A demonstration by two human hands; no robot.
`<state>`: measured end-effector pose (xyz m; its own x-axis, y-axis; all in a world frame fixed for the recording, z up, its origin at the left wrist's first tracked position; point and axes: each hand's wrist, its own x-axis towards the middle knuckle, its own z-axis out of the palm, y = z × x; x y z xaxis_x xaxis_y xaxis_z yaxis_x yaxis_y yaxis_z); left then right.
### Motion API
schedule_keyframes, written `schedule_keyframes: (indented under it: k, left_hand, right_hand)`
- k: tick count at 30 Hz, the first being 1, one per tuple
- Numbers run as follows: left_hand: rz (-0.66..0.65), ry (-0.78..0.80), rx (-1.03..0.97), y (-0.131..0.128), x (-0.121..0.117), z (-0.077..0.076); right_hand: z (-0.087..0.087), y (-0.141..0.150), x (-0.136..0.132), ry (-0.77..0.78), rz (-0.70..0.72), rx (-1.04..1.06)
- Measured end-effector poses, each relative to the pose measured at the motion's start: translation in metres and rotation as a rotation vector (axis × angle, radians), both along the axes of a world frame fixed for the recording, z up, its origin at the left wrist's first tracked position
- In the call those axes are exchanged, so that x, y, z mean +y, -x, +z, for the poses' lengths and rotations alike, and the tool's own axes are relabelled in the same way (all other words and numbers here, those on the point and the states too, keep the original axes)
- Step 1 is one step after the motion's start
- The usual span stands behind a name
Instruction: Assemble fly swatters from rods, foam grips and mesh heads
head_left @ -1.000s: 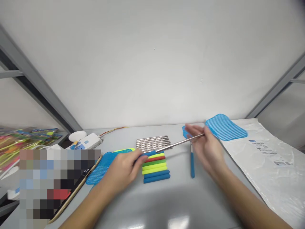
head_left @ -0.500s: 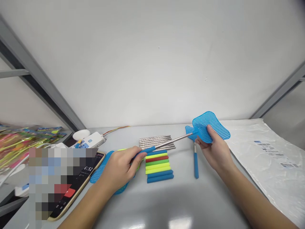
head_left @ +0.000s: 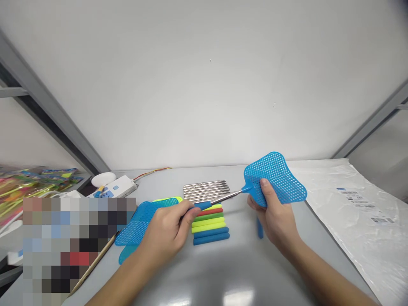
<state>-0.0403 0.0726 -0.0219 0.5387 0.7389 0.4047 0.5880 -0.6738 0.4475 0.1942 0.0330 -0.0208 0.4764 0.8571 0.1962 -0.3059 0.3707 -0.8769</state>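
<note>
A blue fly swatter (head_left: 274,176) with a metal shaft hangs slightly tilted above the table, held between both hands. My left hand (head_left: 168,225) is closed around its blue handle (head_left: 203,206). My right hand (head_left: 279,216) pinches the mesh head, thumb on top and fingers beneath. Under the shaft lie a row of coloured handle grips (head_left: 208,221) in yellow, red, green and blue. Behind them is a bundle of metal rods (head_left: 205,189). Another blue handle (head_left: 260,228) shows partly behind my right hand. Loose blue swatter heads (head_left: 140,221) lie beside my left hand, partly covered by it.
A white power strip (head_left: 117,187) and a white oval object (head_left: 103,179) stand at the back left. Packaged colourful items (head_left: 41,182) pile up at far left. White plastic wrap (head_left: 344,212) covers the right side. Behind rises a white wall (head_left: 210,106).
The swatter's head has moved left and down, closer to my left hand, and less of the shaft shows between. My right hand has moved with it, now covering more of the other blue handle.
</note>
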Motion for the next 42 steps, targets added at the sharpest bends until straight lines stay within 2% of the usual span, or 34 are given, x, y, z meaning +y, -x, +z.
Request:
schedule_keyframes:
  k: [3, 7, 10, 14, 17, 20, 25, 29, 32, 34, 36, 38, 40, 42]
  left_hand:
    - [0.004, 0.064, -0.002, 0.001, 0.001, 0.002]
    - [0.021, 0.111, 0.04, 0.007, 0.005, 0.005]
    - [0.019, 0.066, 0.072, 0.01, 0.007, 0.003]
    - [-0.045, -0.031, 0.036, 0.009, 0.007, -0.004]
    - [-0.031, 0.017, 0.021, 0.006, 0.004, -0.002]
    - [-0.045, 0.208, -0.004, 0.001, -0.002, 0.003]
    - [-0.143, 0.728, -0.181, -0.005, -0.006, 0.005]
    - [-0.258, 1.056, -0.284, -0.007, -0.009, 0.005]
    - [-0.361, 1.295, -0.392, -0.013, -0.016, 0.001]
    - [-0.398, 1.377, -0.479, -0.02, -0.024, -0.006]
    - [-0.368, 1.315, -0.519, -0.03, -0.03, -0.014]
    - [-0.298, 1.119, -0.475, -0.039, -0.035, -0.02]
    - [-0.255, 0.864, -0.364, -0.045, -0.039, -0.023]
    - [-0.269, 0.63, -0.238, -0.048, -0.041, -0.021]
  right_hand:
    - [-0.004, 0.002, 0.002, 0.01, -0.014, -0.013]
    - [-0.006, -0.002, 0.006, 0.044, 0.127, 0.01]
    - [-0.008, -0.006, 0.007, 0.054, 0.212, 0.053]
    - [-0.008, -0.011, 0.007, 0.065, 0.215, 0.059]
    - [-0.008, -0.014, 0.007, 0.046, 0.229, 0.036]
    - [-0.007, -0.017, 0.008, 0.031, 0.246, 0.031]
    - [-0.008, -0.022, 0.01, 0.048, 0.292, 0.039]
    - [-0.009, -0.025, 0.009, 0.081, 0.335, 0.027]
    - [-0.011, -0.017, 0.0, 0.192, 0.447, -0.122]
    - [-0.012, -0.005, -0.008, 0.258, 0.591, -0.273]
    - [-0.011, 0.008, -0.017, 0.241, 0.714, -0.37]
    - [-0.009, 0.015, -0.023, 0.195, 0.734, -0.401]
    - [-0.007, 0.011, -0.027, 0.191, 0.616, -0.417]
    - [-0.005, -0.006, -0.03, 0.236, 0.434, -0.463]
